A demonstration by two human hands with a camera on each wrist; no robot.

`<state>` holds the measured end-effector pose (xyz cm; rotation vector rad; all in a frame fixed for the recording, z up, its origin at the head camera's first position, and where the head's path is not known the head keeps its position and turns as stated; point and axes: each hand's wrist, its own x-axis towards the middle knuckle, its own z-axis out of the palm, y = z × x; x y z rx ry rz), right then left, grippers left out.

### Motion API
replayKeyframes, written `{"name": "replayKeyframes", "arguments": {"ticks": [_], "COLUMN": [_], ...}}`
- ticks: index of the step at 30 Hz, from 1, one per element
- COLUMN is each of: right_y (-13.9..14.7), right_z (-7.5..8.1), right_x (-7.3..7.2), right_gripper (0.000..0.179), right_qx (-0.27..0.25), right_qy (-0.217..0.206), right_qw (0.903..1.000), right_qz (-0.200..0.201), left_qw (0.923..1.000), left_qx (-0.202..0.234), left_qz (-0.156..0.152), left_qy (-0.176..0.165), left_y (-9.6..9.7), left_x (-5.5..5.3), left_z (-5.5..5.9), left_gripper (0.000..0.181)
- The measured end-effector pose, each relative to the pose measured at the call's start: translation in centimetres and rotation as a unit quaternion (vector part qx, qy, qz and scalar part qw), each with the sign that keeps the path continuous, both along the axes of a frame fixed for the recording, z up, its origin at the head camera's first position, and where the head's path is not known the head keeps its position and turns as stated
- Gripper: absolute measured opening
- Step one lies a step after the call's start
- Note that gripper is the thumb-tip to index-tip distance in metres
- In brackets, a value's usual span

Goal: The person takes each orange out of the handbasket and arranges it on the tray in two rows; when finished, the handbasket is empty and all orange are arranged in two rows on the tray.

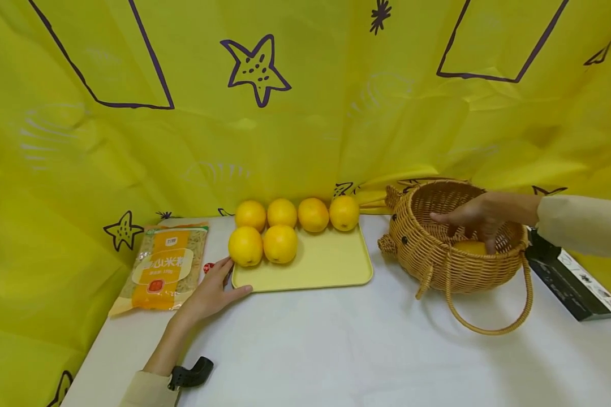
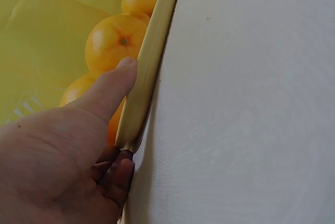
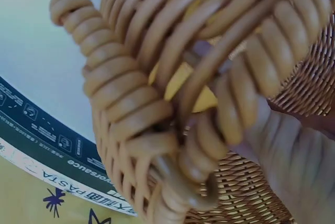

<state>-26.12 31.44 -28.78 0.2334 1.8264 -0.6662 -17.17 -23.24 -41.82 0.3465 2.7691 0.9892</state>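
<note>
Several oranges (image 1: 280,244) sit in two rows on a pale yellow tray (image 1: 331,265). My left hand (image 1: 215,291) holds the tray's near left corner. In the left wrist view its thumb lies along the tray rim (image 2: 144,85), and the other fingers curl at the corner. My right hand (image 1: 476,217) is inside a wicker basket (image 1: 468,274) shaped like a pig. Its thumb points out to the left, and its fingers reach down beside an orange (image 1: 469,247) in the basket. In the right wrist view, the weave hides much of this orange (image 3: 180,82) and the fingers.
A packet of rice noodles (image 1: 165,268) lies left of the tray. Behind the basket's right side is a dark pasta box (image 1: 572,280). The basket's handle (image 1: 489,330) hangs toward the front, over the white tabletop (image 1: 346,345). A yellow patterned cloth (image 1: 305,135) hangs behind.
</note>
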Motion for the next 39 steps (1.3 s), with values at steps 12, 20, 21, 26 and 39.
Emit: {"name": "replayKeyframes", "arguments": {"ticks": [12,20,21,26,39], "right_y": [-0.6,-0.5,-0.5,-0.2,0.1], "right_z": [-0.4,-1.0,-1.1,-1.4,-1.2], "right_x": [-1.4,-1.8,-1.8,-1.9,-2.0], "right_gripper": [0.099,0.101,0.100,0.100,0.085], "right_qx": [0.024,0.045,0.048,0.046,0.068], "right_qy": [-0.012,-0.017,-0.016,-0.031,-0.060], "right_qw": [0.9993,0.9977,0.9975,0.9973,0.9926], "right_qz": [0.026,0.047,0.049,0.048,0.080], "left_qw": [1.0000,0.9999,0.9999,0.9999,0.9999], "left_qx": [-0.006,-0.007,-0.008,-0.010,-0.012], "left_qz": [0.005,0.006,0.007,0.005,0.001], "left_qy": [0.002,-0.006,-0.006,-0.010,-0.009], "left_y": [-0.2,0.0,0.0,0.1,0.3], "left_x": [0.2,0.4,0.4,0.4,0.2], "left_z": [0.6,0.5,0.5,0.6,0.5], "left_gripper": [0.095,0.097,0.097,0.097,0.097]}}
